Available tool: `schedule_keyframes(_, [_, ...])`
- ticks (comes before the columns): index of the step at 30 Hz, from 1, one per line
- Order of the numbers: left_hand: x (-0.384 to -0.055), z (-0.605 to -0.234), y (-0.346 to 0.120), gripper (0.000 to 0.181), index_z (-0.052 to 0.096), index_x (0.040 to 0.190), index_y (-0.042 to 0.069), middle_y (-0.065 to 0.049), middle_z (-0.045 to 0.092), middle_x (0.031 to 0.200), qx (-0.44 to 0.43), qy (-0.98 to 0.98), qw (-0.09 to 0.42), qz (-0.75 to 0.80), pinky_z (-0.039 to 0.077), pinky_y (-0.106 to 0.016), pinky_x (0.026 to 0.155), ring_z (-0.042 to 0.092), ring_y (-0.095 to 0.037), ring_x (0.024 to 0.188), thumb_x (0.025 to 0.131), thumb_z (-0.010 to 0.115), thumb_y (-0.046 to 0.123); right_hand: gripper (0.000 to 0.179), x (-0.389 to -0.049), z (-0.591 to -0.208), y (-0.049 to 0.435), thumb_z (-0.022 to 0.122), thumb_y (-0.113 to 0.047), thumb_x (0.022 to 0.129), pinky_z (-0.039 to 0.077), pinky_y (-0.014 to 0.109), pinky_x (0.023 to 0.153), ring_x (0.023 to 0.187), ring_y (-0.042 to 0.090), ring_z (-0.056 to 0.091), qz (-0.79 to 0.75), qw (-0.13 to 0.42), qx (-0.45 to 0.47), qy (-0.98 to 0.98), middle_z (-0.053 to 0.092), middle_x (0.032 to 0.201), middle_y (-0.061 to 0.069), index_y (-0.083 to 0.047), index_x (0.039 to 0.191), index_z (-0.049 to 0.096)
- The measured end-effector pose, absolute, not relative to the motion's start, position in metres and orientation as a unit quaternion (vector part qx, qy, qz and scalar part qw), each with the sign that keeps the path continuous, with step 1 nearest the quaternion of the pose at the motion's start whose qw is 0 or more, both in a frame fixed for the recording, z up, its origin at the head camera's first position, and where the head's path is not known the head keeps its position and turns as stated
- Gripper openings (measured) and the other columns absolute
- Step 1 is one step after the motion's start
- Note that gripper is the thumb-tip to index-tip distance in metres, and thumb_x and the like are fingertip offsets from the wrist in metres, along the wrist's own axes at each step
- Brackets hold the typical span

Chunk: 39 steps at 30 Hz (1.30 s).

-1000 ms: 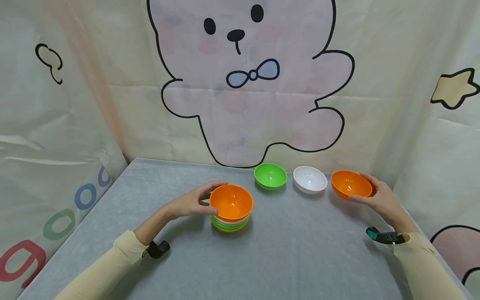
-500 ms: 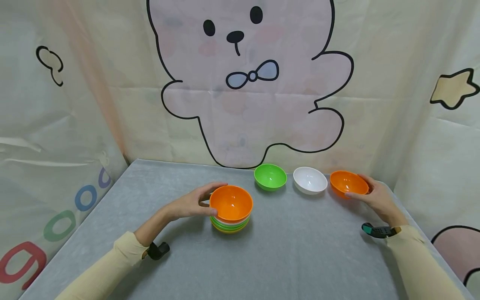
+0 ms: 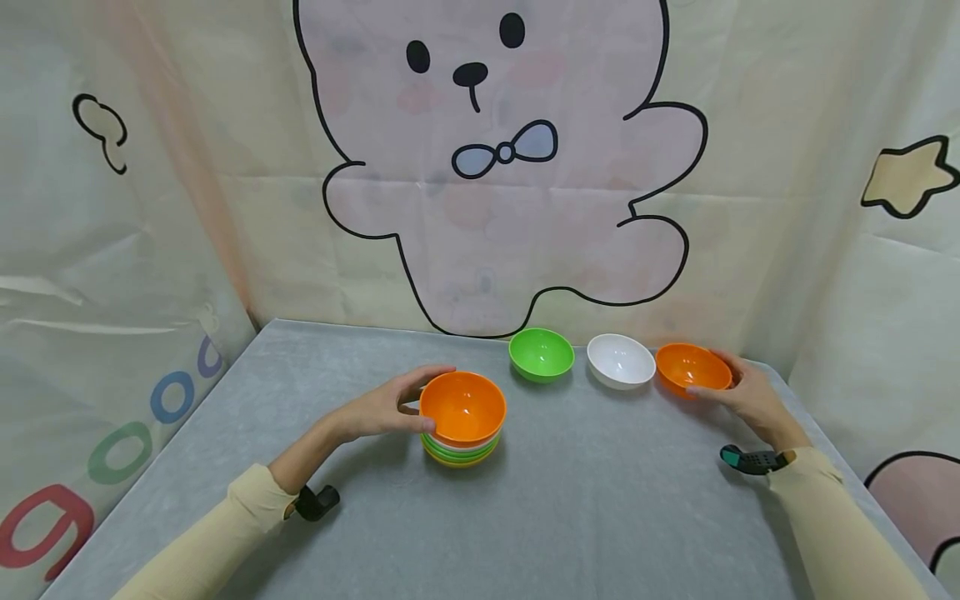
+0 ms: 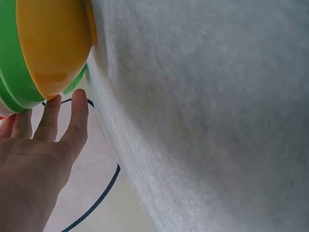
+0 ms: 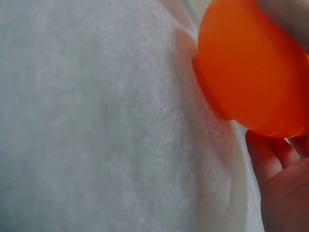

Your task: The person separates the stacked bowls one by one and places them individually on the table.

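Note:
A stack of nested bowls (image 3: pixel 463 417) stands mid-table, orange on top, with white, green and yellow rims below. My left hand (image 3: pixel 386 405) holds its left side, thumb at the near side and fingers behind. In the left wrist view, fingertips (image 4: pixel 52 104) touch the yellow and green bowls (image 4: pixel 21 58). At the table's far right, my right hand (image 3: pixel 750 398) grips a single orange bowl (image 3: pixel 692 367) by its right side, thumb in front. The right wrist view shows that bowl's base close against the grey cloth, with fingers (image 5: pixel 265 157) beneath its side.
A green bowl (image 3: pixel 542 354) and a white bowl (image 3: pixel 621 360) stand in a row along the back edge, left of the single orange bowl. Grey cloth covers the table (image 3: pixel 570 500). A printed curtain (image 3: pixel 480 208) hangs right behind it.
My right hand has shifted the single orange bowl slightly left, closer to the white bowl. The left hand and the stack have stayed in place.

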<state>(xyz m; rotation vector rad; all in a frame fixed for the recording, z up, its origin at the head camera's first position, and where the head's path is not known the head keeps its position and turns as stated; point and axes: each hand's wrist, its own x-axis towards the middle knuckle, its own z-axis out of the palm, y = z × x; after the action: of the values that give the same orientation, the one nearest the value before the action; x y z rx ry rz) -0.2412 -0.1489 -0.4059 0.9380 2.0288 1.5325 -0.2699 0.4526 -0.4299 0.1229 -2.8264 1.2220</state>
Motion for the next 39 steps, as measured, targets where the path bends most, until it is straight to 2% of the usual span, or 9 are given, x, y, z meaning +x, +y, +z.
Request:
schedule_keyframes(7, [-0.24, -0.405, -0.149, 0.078, 0.032, 0.159, 0.017, -0.003, 0.035, 0.159, 0.338, 0.73, 0.212, 0.555, 0.045, -0.049, 0.104, 0.038, -0.031, 0.141, 0.094, 0.074, 0.029, 0.097, -0.269, -0.427, 0.454, 0.077, -0.037, 0.092, 0.04, 0.063, 0.104, 0.125, 0.044, 0.042, 0.394, 0.012, 0.041, -0.918, 0.037, 0.149, 0.031, 0.005, 0.158, 0.02])
schedule_keyframes(17, [-0.24, -0.405, -0.149, 0.077, 0.033, 0.159, 0.018, -0.002, 0.035, 0.159, 0.334, 0.733, 0.214, 0.552, 0.044, -0.05, 0.105, 0.036, -0.031, 0.142, 0.094, 0.074, 0.028, 0.095, -0.266, -0.416, 0.451, 0.076, -0.036, 0.093, 0.04, 0.067, 0.1, 0.124, 0.05, 0.04, 0.37, -0.018, 0.053, -0.927, 0.036, 0.146, 0.036, 0.009, 0.155, 0.02])
schedule_keyframes(28, [-0.24, -0.405, -0.147, 0.078, 0.032, 0.159, 0.019, -0.001, 0.034, 0.159, 0.338, 0.734, 0.215, 0.549, 0.044, -0.05, 0.104, 0.036, -0.031, 0.142, 0.094, 0.074, 0.03, 0.088, -0.249, -0.398, 0.468, 0.069, -0.026, 0.1, 0.03, 0.075, 0.1, 0.135, 0.064, 0.023, 0.403, -0.014, 0.06, -0.913, 0.018, 0.156, 0.04, 0.008, 0.158, 0.012])
schedule_keyframes(29, [-0.24, -0.405, -0.147, 0.078, 0.032, 0.159, 0.019, -0.002, 0.034, 0.159, 0.338, 0.734, 0.215, 0.549, 0.044, -0.05, 0.104, 0.036, -0.031, 0.142, 0.094, 0.074, 0.03, 0.086, -0.247, -0.395, 0.469, 0.068, -0.026, 0.1, 0.032, 0.069, 0.104, 0.135, 0.062, 0.023, 0.401, -0.008, 0.062, -0.914, 0.019, 0.156, 0.039, 0.007, 0.158, 0.014])
schedule_keyframes(31, [-0.24, -0.405, -0.148, 0.079, 0.032, 0.159, 0.019, -0.002, 0.034, 0.159, 0.339, 0.734, 0.214, 0.548, 0.044, -0.05, 0.104, 0.036, -0.031, 0.142, 0.094, 0.074, 0.03, 0.081, -0.244, -0.39, 0.47, 0.067, -0.026, 0.101, 0.038, 0.046, 0.11, 0.135, 0.06, 0.025, 0.397, 0.008, 0.067, -0.915, 0.022, 0.156, 0.038, 0.006, 0.157, 0.018])
schedule_keyframes(32, [-0.24, -0.405, -0.148, 0.079, 0.032, 0.159, 0.018, -0.002, 0.034, 0.16, 0.339, 0.734, 0.214, 0.548, 0.044, -0.05, 0.104, 0.036, -0.031, 0.142, 0.094, 0.074, 0.03, 0.079, -0.243, -0.388, 0.47, 0.067, -0.026, 0.101, 0.04, 0.033, 0.108, 0.135, 0.059, 0.026, 0.395, 0.017, 0.07, -0.916, 0.023, 0.155, 0.037, 0.006, 0.157, 0.021])
schedule_keyframes(34, [-0.24, -0.405, -0.148, 0.079, 0.032, 0.159, 0.018, -0.002, 0.034, 0.159, 0.339, 0.735, 0.214, 0.547, 0.044, -0.051, 0.104, 0.036, -0.032, 0.142, 0.094, 0.074, 0.03, 0.076, -0.242, -0.384, 0.469, 0.068, -0.028, 0.101, 0.039, 0.01, 0.095, 0.134, 0.056, 0.03, 0.383, 0.036, 0.067, -0.921, 0.029, 0.154, 0.035, 0.005, 0.156, 0.027])
schedule_keyframes(36, [-0.24, -0.405, -0.149, 0.079, 0.032, 0.159, 0.018, -0.002, 0.034, 0.159, 0.339, 0.735, 0.213, 0.547, 0.044, -0.051, 0.104, 0.036, -0.032, 0.142, 0.094, 0.074, 0.031, 0.073, -0.241, -0.382, 0.467, 0.068, -0.03, 0.1, 0.037, 0.002, 0.083, 0.132, 0.055, 0.033, 0.376, 0.055, 0.063, -0.923, 0.033, 0.152, 0.034, 0.005, 0.154, 0.032])
schedule_keyframes(39, [-0.24, -0.405, -0.149, 0.079, 0.032, 0.159, 0.018, -0.003, 0.034, 0.159, 0.34, 0.734, 0.214, 0.548, 0.044, -0.051, 0.104, 0.036, -0.032, 0.142, 0.094, 0.074, 0.031, 0.068, -0.239, -0.377, 0.46, 0.069, -0.031, 0.1, 0.039, 0.003, 0.083, 0.131, 0.047, 0.041, 0.375, 0.082, 0.058, -0.921, 0.041, 0.149, 0.03, 0.004, 0.15, 0.04])
